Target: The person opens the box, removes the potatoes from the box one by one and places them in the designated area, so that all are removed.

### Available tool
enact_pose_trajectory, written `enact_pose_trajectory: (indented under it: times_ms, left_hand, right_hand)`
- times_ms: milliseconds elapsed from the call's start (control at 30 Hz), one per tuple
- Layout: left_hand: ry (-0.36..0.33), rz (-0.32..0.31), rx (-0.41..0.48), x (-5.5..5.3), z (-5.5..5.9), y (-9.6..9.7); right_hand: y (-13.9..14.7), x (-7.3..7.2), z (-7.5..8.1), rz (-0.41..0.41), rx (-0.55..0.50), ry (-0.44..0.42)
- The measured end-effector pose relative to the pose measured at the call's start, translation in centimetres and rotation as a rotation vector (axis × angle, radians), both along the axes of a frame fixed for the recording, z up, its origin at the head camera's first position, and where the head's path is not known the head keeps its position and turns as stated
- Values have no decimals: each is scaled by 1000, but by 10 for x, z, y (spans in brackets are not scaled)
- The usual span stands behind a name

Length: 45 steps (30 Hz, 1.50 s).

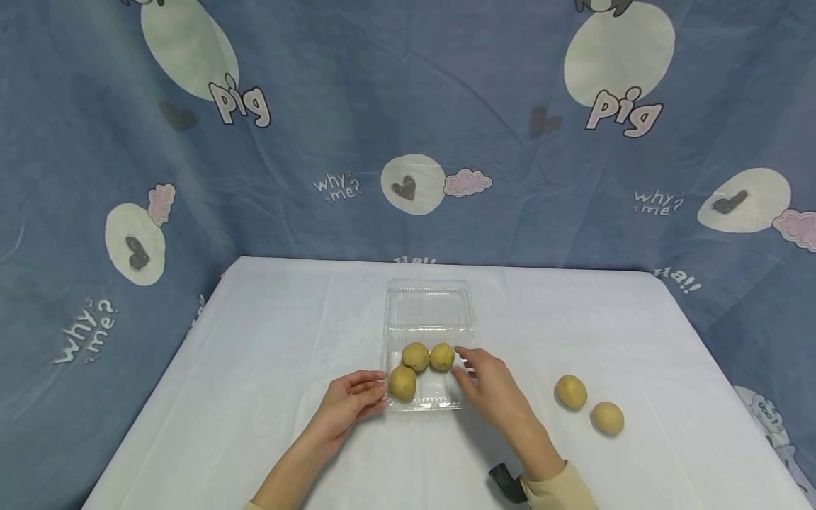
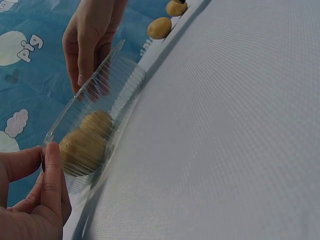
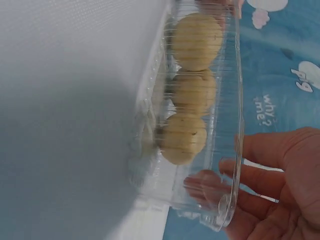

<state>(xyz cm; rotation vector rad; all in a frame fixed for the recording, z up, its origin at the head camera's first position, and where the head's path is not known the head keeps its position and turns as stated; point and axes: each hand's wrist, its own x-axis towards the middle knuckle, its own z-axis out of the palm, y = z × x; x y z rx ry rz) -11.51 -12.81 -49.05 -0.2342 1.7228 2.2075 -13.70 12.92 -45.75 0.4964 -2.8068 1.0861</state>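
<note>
A clear plastic clamshell box (image 1: 440, 389) lies on the white table, its lid (image 1: 430, 308) folded back away from me. Three round, yellow-brown, potato-like items sit in the base: one at the near left (image 1: 403, 383), one behind it (image 1: 416, 356), and one to the right (image 1: 442, 356). My left hand (image 1: 347, 405) pinches the box's left rim between thumb and fingers, as the left wrist view also shows. At the right rim is my right hand (image 1: 492, 388), fingers apart and loosely bent, some reaching past the rim, with nothing held.
Two more potato-like items (image 1: 570, 392) (image 1: 608, 418) lie on the white tablecloth (image 1: 287, 319) to the right of my right hand. A black strap piece (image 1: 506, 483) sits by my right sleeve (image 1: 561, 489). Behind the table hangs a blue printed curtain (image 1: 306, 227).
</note>
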Motion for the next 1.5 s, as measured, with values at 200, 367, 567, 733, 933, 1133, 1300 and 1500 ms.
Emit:
enact_pose_trajectory:
  times_ms: [200,367,567,733,933,1133,1300,1500]
  left_hand:
    - [3,-2,-2,0,0,-1]
    - [7,-12,0,0,-1,-1]
    - [3,-10,3,1,0,-1]
    - [0,-8,1,0,0,-1]
    - [1,-6,-1,0,0,0]
    - [0,-5,4,0,-1,0]
    - [-2,-3,0,0,-1,0]
    - [-2,0,1,0,-2,-1]
  right_hand:
    - [-6,-3,2,3,92,25]
    - [-10,-6,2,-1,132,6]
    - [-13,-8,2,-7,132,-4]
    - [-15,-10,0,-13,133,8]
    - [-19,-13,-3,-35,148,5]
    - [-22,-15,-5,-50,150,4]
    - [-25,-16,-6,-58,148,-2]
    - [-28,-18,-7,-61,152,5]
